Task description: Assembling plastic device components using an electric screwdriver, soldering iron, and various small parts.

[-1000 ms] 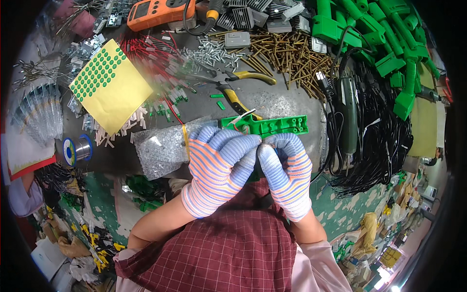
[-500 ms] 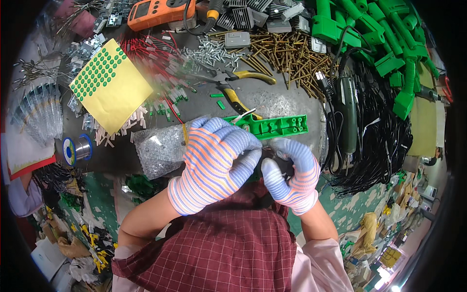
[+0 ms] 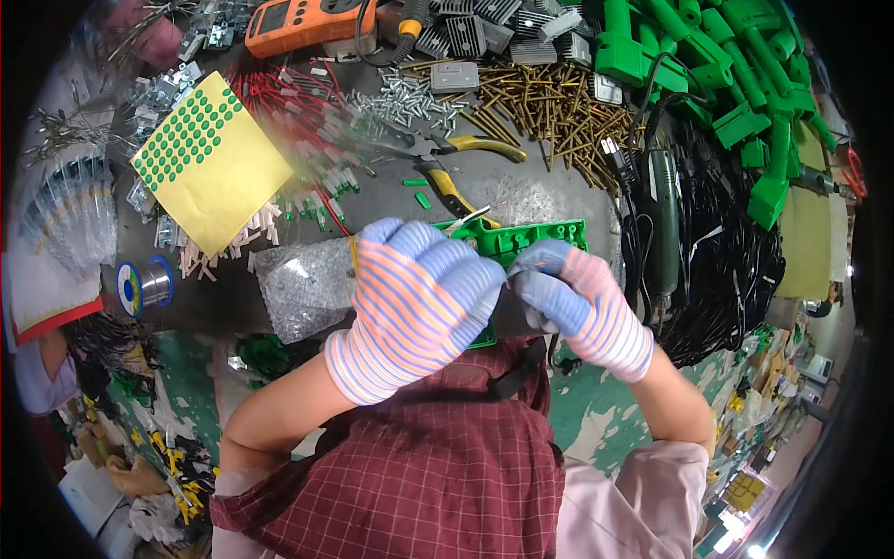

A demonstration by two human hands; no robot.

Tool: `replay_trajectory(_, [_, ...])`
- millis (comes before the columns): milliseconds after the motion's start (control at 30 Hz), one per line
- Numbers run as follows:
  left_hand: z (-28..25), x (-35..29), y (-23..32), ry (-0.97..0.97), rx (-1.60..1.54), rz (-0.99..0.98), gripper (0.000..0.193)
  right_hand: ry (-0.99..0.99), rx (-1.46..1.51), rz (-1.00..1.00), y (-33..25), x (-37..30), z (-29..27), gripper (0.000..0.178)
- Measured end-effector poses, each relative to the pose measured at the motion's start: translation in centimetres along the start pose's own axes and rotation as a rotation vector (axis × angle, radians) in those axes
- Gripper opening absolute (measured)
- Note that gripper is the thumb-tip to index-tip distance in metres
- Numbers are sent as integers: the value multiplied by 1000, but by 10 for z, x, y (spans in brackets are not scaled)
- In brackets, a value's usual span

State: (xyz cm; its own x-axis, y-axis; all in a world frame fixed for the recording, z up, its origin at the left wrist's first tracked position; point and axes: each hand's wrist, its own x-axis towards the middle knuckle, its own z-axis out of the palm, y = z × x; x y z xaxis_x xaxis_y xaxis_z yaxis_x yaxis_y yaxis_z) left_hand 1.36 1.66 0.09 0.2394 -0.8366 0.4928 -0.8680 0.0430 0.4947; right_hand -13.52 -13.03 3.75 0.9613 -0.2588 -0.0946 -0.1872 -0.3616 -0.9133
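My left hand (image 3: 424, 293), in a striped knit glove, is curled over a green plastic housing (image 3: 557, 231) whose open, ribbed inside shows beyond my fingers. A green edge (image 3: 486, 337) also shows below that hand; whether it belongs to the same part is hidden. My right hand (image 3: 587, 307), gloved alike, pinches thumb and forefinger together beside my left fingertips. What the pinch holds is too small to name. A dark cord (image 3: 514, 374) hangs below the hands, over the checked maroon cloth. A short white-tipped wire (image 3: 466, 221) lies over the housing's left part.
Yellow-handled pliers (image 3: 452, 191) lie just beyond the housing. Brass screws (image 3: 549, 112) are heaped behind, black cords (image 3: 717, 252) and a soldering iron (image 3: 664, 219) to the right. Bubble wrap (image 3: 307, 289), a solder spool (image 3: 146, 286) and a yellow sticker sheet (image 3: 228, 182) are at left.
My right hand has swung up and its fingertips have closed to a pinch near my left fingers, now covering part of the housing. The dark cord has come into view below.
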Motion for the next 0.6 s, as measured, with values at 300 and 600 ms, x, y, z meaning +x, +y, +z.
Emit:
replay_trajectory(300, [0, 1, -2, -82, -199, -74, 19, 204, -794, -359, 10, -6, 14, 22])
replay_trajectory(600, [10, -1, -4, -4, -190, -112, 17, 272, 143, 211, 1, -10, 22, 16])
